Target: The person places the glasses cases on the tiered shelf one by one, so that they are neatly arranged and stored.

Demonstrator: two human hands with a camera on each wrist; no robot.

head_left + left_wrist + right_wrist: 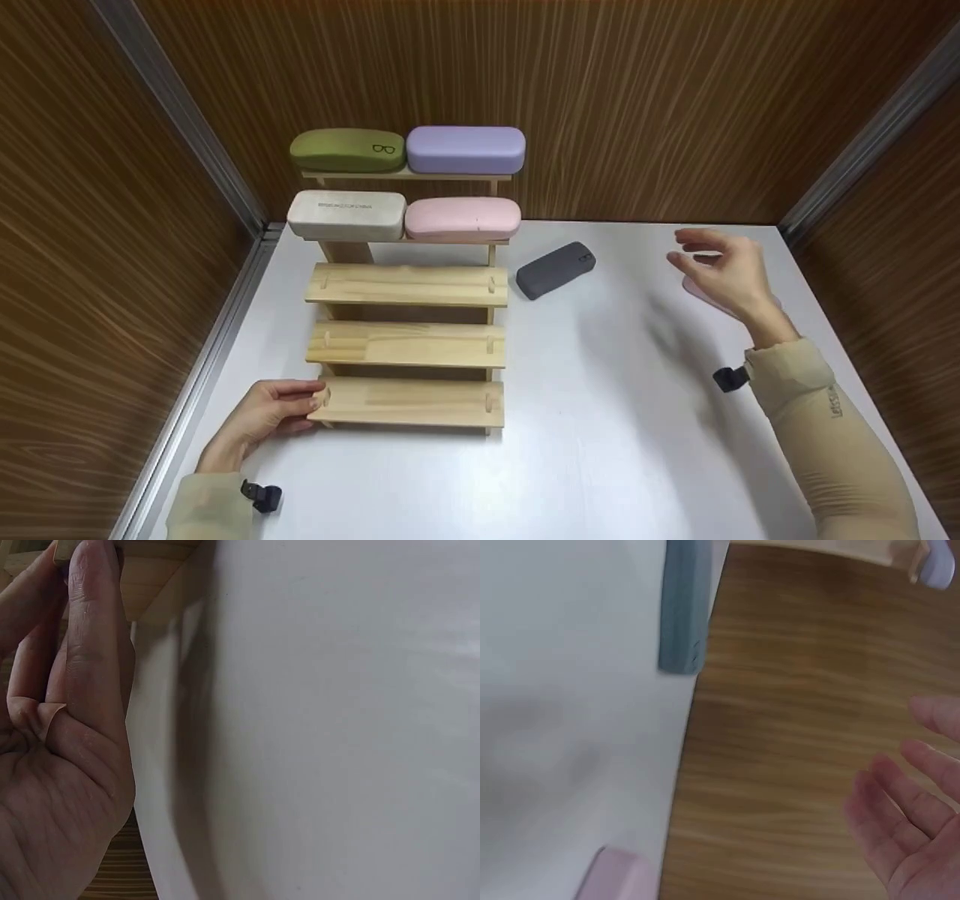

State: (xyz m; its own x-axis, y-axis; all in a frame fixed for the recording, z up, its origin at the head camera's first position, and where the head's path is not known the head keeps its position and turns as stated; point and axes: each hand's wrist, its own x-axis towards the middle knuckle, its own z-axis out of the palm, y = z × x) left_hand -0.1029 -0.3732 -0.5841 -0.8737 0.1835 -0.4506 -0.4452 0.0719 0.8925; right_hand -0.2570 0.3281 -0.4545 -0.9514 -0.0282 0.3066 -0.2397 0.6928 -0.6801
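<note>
My left hand (259, 416) pinches the left end of the bottom shelf of a stepped wooden rack (409, 401). In the left wrist view its fingertips meet the shelf's wooden edge (66, 550). On the right side, my right hand (729, 276) is raised over the table, its fingers loosely bent with nothing between them. Beneath it, partly hidden, lies a pink glasses case (705, 296), also at the bottom of the right wrist view. A dark grey glasses case (556, 270) lies at a slant just right of the rack.
On the top shelf sit a green glasses case (347, 150) and a lavender one (466, 150). Below them are a white case (347, 215) and a light pink case (463, 218). Wood-grain panels (600, 97) wall in the white table (570, 465) at the back and sides.
</note>
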